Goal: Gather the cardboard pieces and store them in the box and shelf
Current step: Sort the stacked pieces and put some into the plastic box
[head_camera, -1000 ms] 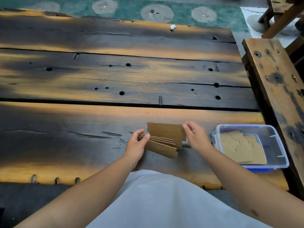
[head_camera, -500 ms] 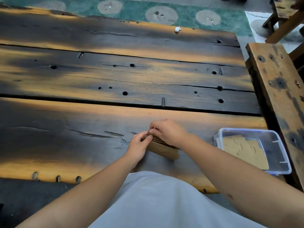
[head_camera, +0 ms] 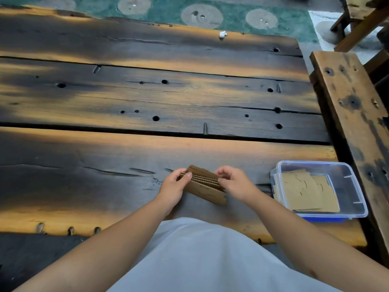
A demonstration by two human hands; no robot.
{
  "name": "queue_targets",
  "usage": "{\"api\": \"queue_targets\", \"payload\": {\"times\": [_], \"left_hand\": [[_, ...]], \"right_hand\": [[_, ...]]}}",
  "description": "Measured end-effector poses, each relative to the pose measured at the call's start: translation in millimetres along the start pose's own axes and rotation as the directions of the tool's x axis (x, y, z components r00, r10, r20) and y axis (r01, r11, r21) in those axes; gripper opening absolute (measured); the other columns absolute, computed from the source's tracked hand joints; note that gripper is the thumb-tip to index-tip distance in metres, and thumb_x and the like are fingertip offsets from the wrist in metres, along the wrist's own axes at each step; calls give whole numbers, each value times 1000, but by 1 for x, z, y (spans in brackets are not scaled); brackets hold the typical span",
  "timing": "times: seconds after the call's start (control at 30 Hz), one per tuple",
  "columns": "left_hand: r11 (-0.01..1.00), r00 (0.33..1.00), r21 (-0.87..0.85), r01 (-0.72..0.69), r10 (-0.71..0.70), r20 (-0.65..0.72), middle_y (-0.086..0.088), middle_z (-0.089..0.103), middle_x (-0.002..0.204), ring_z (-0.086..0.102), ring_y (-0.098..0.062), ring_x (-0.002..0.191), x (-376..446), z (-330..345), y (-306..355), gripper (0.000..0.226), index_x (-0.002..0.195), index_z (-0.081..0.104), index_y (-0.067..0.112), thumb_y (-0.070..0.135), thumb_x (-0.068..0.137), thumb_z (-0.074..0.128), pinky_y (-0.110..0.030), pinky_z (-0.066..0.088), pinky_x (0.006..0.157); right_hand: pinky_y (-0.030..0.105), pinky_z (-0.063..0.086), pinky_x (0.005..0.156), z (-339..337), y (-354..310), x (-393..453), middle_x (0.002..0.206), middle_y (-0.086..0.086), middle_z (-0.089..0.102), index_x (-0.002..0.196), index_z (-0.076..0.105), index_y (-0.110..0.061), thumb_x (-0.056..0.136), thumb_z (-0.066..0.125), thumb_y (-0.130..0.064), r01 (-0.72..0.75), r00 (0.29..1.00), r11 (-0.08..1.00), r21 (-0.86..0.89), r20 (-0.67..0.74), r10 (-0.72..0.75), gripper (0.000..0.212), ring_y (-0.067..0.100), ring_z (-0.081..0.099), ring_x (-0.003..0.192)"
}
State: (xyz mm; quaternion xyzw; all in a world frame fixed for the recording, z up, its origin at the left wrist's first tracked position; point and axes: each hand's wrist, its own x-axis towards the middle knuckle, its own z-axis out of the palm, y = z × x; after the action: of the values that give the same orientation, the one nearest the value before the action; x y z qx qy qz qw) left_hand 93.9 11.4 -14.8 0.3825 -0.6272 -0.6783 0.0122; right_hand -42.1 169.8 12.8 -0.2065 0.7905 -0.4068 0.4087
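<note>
- Cardboard stack (head_camera: 205, 186): several corrugated pieces standing on edge, packed face to face, on the near plank of the table (head_camera: 105, 165), just ahead of the person's lap.
- Left hand (head_camera: 173, 187): grips the stack's left end. Thumb lies across the top edges, fingers curl around the far side. Closed on the stack, not loose.
- Right hand (head_camera: 233, 183): grips the right end. Fingers are curled over the top, with fingertips (head_camera: 220, 180) touching the upper edges; thumb is hidden behind the hand.
- Stack is pinched between both hands, top edges roughly level, tilted a little toward the viewer. Bottom edge appears to touch the table; cannot tell for certain.
- Box (head_camera: 355, 186): clear plastic, open top, sitting on a blue lid, right of the hands near the table's right edge. Not touching either hand.
- Flat pieces (head_camera: 303, 190) lie inside the box, overlapping, with dark squiggly lines on their faces.
- Bench (head_camera: 355, 114): wooden, runs along the table's right side, just beside the box.
- Small white scrap (head_camera: 222, 34) at the far table edge, well apart from everything.
</note>
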Motion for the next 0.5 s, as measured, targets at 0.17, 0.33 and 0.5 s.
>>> {"api": "queue_targets", "payload": {"times": [0.17, 0.33, 0.5], "left_hand": [[1000, 999, -10, -23, 23, -31, 14, 66, 111, 58, 3, 101, 0, 4, -2, 18, 110, 66, 36, 31, 95, 57, -8, 42, 75], [999, 998, 39, 8, -5, -64, 11, 55, 113, 51, 6, 96, 0, 3, -2, 36, 129, 54, 39, 37, 93, 58, -7, 35, 73], [992, 998, 122, -45, 51, -48, 9, 57, 118, 53, -2, 108, 3, 1, -3, 36, 129, 56, 35, 34, 94, 58, -18, 39, 90]], "right_hand": [[28, 47, 87, -15, -5, 1, 104, 9, 71, 115, 68, -9, 96, 54, -7, 62, 972, 969, -241, -207, -113, 24, 24, 64, 97], [32, 44, 101, -28, -35, 13, 121, 9, 69, 123, 66, -12, 96, 54, -11, 295, 929, 724, -623, 10, -369, 30, 28, 61, 113], [29, 43, 88, 7, -51, 28, 109, 5, 71, 129, 59, -17, 93, 62, -24, 320, 946, 724, -611, 162, -282, 36, 23, 63, 104]]}}
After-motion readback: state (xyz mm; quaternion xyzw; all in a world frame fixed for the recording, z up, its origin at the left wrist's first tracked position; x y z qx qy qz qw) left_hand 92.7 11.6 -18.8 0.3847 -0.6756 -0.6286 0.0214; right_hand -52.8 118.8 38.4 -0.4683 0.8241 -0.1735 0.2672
